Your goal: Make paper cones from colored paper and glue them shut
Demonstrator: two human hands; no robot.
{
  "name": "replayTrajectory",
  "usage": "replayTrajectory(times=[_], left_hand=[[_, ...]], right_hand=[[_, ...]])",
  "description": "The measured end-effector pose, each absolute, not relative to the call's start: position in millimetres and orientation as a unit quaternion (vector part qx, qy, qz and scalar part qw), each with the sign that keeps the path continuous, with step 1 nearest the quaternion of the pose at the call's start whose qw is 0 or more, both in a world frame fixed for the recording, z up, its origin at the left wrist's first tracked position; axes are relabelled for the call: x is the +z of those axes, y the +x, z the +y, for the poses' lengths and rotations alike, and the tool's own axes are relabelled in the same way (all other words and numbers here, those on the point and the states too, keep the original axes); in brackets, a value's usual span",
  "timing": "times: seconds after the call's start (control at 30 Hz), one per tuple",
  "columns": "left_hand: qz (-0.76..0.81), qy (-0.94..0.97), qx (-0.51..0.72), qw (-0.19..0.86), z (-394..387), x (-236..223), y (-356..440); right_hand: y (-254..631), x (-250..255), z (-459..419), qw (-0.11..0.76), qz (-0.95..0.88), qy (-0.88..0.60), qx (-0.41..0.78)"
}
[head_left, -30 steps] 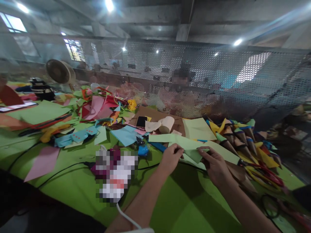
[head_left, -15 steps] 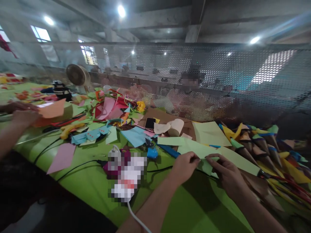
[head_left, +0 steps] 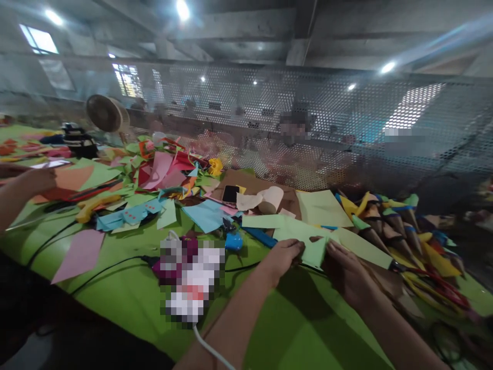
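Before me the folded green paper (head_left: 315, 254) sits between the left hand (head_left: 284, 260) and the right hand (head_left: 345, 271), each clamped on its nearer side.

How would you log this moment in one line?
left hand: touching light-green paper | right hand: touching same paper | beneath: green table

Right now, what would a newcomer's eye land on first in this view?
Probably the heap of coloured paper, left of centre before the perforated screen. Closer in, the pale green piece stands out between the left hand and right hand. Far right, a cluster of brown cones lies among yellow, blue and green paper.
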State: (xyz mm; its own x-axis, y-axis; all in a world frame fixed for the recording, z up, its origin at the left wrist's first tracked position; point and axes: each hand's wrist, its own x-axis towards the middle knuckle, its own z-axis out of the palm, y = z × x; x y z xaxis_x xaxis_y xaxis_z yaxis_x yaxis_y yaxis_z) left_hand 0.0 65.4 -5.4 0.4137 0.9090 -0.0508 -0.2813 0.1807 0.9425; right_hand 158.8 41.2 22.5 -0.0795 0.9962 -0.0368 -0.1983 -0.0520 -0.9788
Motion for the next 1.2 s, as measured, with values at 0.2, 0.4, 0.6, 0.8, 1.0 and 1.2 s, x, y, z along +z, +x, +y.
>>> replayTrajectory(times=[0.2, 0.4, 0.6, 0.8, 1.0, 1.2], left_hand=[[0.344, 0.543, 0.431, 0.634, 67.4, -9.3, -0.8], [0.418, 0.651, 0.458, 0.439, 62.8, 1.4, -6.6], [0.443, 0.736, 0.398, 0.322, 55.9, 5.4, -6.8], [0.444, 0.761, 0.368, 0.297, 56.5, 2.6, -5.7], [0.431, 0.760, 0.371, 0.314, 55.3, 2.8, -3.2], [0.408, 0.732, 0.395, 0.376, 56.4, 0.1, -0.7]], right_hand=[[159.1, 23.2, 42.8, 0.538, -0.437, -0.434, 0.575], [160.3, 18.6, 44.7, 0.527, -0.492, -0.470, 0.509], [162.6, 16.5, 48.3, 0.539, -0.523, -0.500, 0.431], [165.9, 15.1, 49.5, 0.560, -0.504, -0.502, 0.425], [163.6, 18.0, 48.4, 0.581, -0.481, -0.499, 0.426], [162.2, 18.2, 47.9, 0.591, -0.475, -0.493, 0.427]])
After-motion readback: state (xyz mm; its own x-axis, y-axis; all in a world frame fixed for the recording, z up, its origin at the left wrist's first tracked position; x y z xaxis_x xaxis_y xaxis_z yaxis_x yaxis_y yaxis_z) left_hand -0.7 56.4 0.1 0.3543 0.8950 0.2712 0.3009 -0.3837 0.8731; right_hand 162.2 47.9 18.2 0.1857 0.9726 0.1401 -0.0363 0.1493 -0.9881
